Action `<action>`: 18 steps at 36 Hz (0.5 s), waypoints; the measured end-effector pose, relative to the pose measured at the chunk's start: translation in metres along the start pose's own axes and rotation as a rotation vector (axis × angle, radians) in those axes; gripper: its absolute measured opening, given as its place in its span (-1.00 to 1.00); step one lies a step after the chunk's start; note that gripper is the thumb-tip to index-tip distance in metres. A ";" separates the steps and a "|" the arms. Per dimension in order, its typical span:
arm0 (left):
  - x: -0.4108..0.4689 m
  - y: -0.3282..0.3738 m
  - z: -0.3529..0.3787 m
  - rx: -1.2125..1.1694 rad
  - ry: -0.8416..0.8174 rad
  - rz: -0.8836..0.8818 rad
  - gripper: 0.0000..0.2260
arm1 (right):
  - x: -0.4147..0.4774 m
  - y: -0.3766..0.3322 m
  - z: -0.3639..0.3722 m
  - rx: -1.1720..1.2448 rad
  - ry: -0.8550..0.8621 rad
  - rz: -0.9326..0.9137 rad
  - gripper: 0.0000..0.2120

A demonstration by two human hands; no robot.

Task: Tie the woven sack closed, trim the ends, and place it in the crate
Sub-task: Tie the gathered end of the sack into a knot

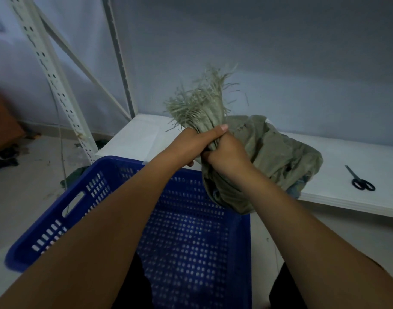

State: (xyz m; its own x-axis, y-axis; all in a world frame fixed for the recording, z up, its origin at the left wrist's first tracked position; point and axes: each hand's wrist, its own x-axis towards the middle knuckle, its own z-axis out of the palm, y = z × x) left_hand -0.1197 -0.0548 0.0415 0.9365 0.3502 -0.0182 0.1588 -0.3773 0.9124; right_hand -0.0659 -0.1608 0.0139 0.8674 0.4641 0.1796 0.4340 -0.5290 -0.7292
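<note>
White bench (347, 157) ahead, and I've got the sack (280, 157) choked at the neck!
Left hand (197, 143) and right hand (226, 155) wrap tight round the gathered neck, side by side, keeping it bunched for tying; frayed ends (200, 101) fan out above my knuckles. Its body sags on the bench edge just beyond, crate (79, 197) waits underneath, scissors (361, 181) well off right.

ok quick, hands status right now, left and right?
Left hand: closed, gripping the gathered neck of the sack.
Right hand: closed, gripping the same neck, touching the left.
</note>
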 end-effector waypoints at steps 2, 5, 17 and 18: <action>0.002 -0.002 -0.001 -0.037 -0.006 -0.002 -0.64 | 0.001 0.000 0.001 0.051 -0.026 0.000 -0.53; 0.005 -0.002 -0.002 -0.084 0.060 0.003 -0.73 | 0.004 -0.004 -0.002 0.303 -0.097 0.097 -0.57; 0.009 0.001 -0.003 -0.284 0.068 -0.041 -0.77 | 0.010 -0.013 -0.003 1.153 0.004 0.444 -0.52; 0.009 0.001 -0.002 -0.291 0.065 -0.048 -0.77 | 0.010 -0.013 -0.003 1.156 0.029 0.461 -0.53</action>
State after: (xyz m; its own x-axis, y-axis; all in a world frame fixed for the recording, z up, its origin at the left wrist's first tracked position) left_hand -0.1116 -0.0506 0.0432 0.9065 0.4196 -0.0461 0.0972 -0.1011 0.9901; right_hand -0.0620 -0.1513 0.0269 0.8935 0.3777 -0.2431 -0.3675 0.3035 -0.8791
